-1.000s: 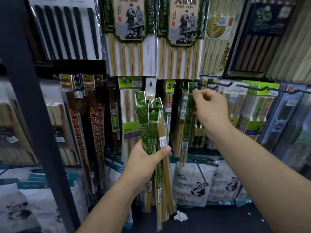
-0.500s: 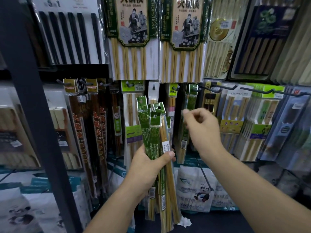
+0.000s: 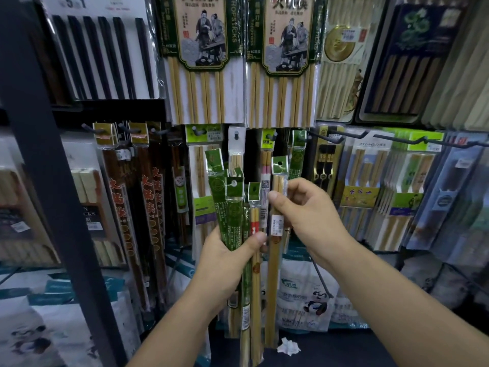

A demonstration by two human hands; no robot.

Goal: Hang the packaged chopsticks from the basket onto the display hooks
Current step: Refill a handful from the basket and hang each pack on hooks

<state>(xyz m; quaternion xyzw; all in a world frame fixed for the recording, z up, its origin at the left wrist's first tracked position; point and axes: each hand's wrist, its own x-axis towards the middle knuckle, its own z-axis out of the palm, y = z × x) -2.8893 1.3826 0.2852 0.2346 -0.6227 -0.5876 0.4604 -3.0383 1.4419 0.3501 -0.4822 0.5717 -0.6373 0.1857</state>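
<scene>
One pack [image 3: 272,274] in right grip [image 3: 309,213], bundle [image 3: 232,207] in left grip [image 3: 225,258]

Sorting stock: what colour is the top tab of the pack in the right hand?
Green tab; head view shows it best.

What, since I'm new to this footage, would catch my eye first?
Dead centre, the left hand grips a bundle of green-topped chopstick packs, held upright. Beside it, the right hand pinches one pack near its top, close against the bundle. Above them hang two large packs with pictured green labels.
</scene>
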